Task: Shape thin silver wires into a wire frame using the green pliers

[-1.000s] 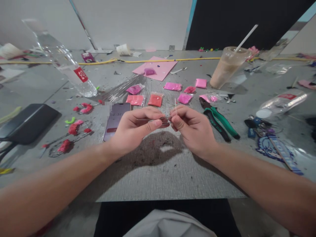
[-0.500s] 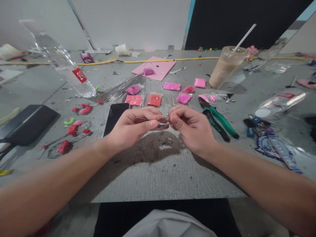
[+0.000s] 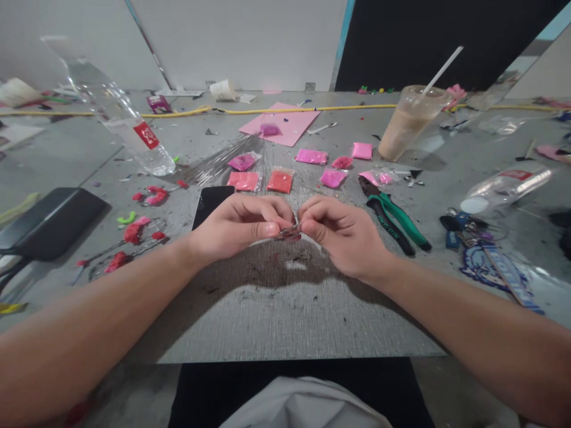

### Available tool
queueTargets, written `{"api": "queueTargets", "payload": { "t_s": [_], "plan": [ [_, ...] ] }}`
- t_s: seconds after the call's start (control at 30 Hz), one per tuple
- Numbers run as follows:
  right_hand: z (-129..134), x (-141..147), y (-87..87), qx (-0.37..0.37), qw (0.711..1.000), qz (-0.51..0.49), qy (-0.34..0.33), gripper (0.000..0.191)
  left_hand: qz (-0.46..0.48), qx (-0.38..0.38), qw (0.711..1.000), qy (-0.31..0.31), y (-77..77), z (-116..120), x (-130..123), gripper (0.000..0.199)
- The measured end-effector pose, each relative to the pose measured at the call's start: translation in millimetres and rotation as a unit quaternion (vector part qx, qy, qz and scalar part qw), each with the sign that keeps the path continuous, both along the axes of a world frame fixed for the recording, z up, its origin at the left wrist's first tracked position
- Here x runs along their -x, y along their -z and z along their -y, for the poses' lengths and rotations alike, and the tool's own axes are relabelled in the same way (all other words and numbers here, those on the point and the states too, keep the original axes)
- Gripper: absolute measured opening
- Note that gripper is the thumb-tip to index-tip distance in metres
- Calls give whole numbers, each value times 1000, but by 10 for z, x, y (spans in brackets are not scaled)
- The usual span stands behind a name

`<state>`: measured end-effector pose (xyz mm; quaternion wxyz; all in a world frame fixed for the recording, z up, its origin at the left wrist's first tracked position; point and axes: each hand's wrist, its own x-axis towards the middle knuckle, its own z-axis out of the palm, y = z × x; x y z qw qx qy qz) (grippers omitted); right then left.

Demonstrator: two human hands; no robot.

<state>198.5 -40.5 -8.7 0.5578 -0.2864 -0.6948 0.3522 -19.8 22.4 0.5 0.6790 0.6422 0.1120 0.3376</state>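
Note:
Between my two hands is a small piece of bent metal wire, mostly covered by the fingertips. My left hand pinches its left end between thumb and fingers. On the other end, my right hand is closed in a similar pinch, its thumb tip almost meeting the left one. Both hands are held above the grey table. Behind my left wrist lies a dark phone, partly hidden. Green-handled pliers rest to the right of my right hand.
Small pink and red clay packets lie beyond my hands, near a bundle of thin wires. Red-and-wire pieces and a tilted-looking water bottle are at left. At right stand a drink cup and a lying bottle.
My hands have come closer together, and the left fingers have moved slightly. A thin wire end that stuck up by my right thumb no longer shows there.

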Motion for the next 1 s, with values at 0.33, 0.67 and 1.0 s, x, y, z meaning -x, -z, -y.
{"api": "queueTargets", "payload": {
  "t_s": [0.33, 0.67, 1.0],
  "plan": [
    [3, 17, 1, -44, 998, 26, 21, 18, 3, 35, 999, -9, -6, 24, -37, 8],
    [-47, 7, 52, 27, 999, 1, 43, 29, 3, 94, 994, -53, 20, 71, -86, 12],
    [-22, 14, 40, 115, 992, -44, 18, 35, -7, 157, 985, -66, -8, 126, -135, 23]
  ]
}}
